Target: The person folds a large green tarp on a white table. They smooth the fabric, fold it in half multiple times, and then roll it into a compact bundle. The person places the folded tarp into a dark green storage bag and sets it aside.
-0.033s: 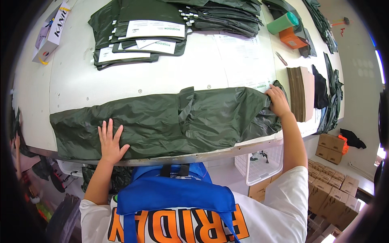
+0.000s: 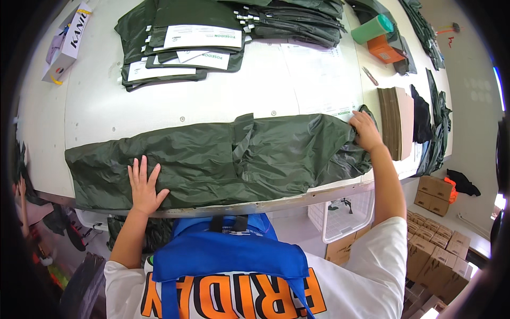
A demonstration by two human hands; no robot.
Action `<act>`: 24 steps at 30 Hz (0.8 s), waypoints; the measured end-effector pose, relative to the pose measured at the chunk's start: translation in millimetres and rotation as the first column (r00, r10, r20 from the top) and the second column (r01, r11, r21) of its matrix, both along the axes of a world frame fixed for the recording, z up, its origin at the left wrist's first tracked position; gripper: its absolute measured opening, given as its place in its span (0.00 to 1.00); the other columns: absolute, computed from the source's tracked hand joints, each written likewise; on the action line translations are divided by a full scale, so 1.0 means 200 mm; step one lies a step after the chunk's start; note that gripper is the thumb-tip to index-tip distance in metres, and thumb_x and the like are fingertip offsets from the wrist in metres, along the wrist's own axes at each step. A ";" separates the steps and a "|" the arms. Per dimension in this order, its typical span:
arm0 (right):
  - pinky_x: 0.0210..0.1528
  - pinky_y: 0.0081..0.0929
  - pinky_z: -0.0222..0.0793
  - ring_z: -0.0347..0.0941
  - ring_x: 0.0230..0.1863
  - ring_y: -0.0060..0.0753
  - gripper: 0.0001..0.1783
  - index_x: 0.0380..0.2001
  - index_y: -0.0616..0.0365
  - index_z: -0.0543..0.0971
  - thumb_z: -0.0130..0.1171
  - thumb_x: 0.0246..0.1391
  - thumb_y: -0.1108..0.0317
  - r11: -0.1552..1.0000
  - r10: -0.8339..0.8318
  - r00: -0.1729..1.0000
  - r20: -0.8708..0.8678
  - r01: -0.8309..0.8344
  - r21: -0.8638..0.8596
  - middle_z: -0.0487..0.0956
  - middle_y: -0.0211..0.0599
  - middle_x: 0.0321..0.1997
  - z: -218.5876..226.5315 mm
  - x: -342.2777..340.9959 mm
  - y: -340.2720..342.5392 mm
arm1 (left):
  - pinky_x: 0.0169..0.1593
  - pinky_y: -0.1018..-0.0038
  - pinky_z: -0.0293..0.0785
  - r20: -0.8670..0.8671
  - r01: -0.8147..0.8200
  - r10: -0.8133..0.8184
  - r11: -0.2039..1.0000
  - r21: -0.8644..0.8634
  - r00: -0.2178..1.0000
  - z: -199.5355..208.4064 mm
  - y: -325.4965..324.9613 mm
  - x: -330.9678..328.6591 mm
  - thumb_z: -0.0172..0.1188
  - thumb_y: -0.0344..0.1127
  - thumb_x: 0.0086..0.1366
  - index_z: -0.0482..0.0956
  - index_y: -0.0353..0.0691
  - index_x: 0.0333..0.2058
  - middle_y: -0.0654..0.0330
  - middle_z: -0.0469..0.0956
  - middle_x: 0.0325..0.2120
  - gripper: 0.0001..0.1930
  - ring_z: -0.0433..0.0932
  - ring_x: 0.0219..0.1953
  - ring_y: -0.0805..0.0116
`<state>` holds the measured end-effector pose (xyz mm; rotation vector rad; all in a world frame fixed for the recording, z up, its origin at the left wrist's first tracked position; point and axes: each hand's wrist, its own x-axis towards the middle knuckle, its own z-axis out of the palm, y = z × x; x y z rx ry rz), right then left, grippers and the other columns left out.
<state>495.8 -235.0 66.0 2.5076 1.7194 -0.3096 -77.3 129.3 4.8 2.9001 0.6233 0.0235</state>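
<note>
A folded dark green garment [image 2: 202,154] of thin, shiny, waterproof-looking fabric lies in a long strip along the table's near edge. Creases run across it, and a narrow flap sticks up past its far edge near the middle. My left hand [image 2: 145,186] rests flat on its left part, fingers spread. At the right end, where the fabric is bunched, my right hand [image 2: 366,133] has its fingers bent around the cloth. The fingertips reach the garment's far edge, beside a printed white sheet [image 2: 340,109]. Which part of the garment lies underneath is hidden.
Stacked dark green folded pieces [image 2: 196,16] with white printed cards lie at the back. On the right are a cardboard stack [image 2: 390,122], a small cutter [image 2: 370,76], a green cup [image 2: 372,29] and an orange box [image 2: 385,49]. A white basket [image 2: 348,212] stands below the edge.
</note>
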 end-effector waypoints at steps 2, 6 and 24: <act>0.58 0.41 0.64 0.70 0.50 0.48 0.20 0.33 0.54 0.71 0.62 0.32 0.81 0.994 0.062 0.996 -0.067 -0.067 -0.084 0.73 0.39 0.39 0.03 0.09 0.01 | 0.66 0.40 0.38 -0.011 -0.010 0.010 1.000 0.014 1.000 -0.03 -0.01 0.00 0.60 0.57 0.53 0.61 0.53 0.61 0.47 0.47 0.67 0.38 0.44 0.68 0.38; 0.41 0.43 0.69 0.72 0.41 0.48 0.23 0.35 0.52 0.68 0.63 0.34 0.79 0.994 -0.084 0.987 0.138 0.093 -0.054 0.72 0.38 0.34 0.00 0.20 -0.01 | 0.65 0.40 0.40 -0.002 0.008 -0.008 0.999 0.047 1.000 -0.08 -0.02 -0.02 0.57 0.60 0.56 0.60 0.54 0.61 0.45 0.47 0.67 0.37 0.45 0.67 0.36; 0.50 0.41 0.66 0.71 0.47 0.49 0.15 0.41 0.61 0.75 0.58 0.47 0.73 0.919 -0.173 0.901 -0.399 0.294 0.264 0.76 0.46 0.42 0.11 -0.73 0.53 | 0.62 0.50 0.53 0.141 -0.137 0.165 0.972 -0.189 0.976 0.24 -0.07 0.32 0.61 0.51 0.54 0.71 0.48 0.53 0.52 0.65 0.54 0.28 0.61 0.58 0.46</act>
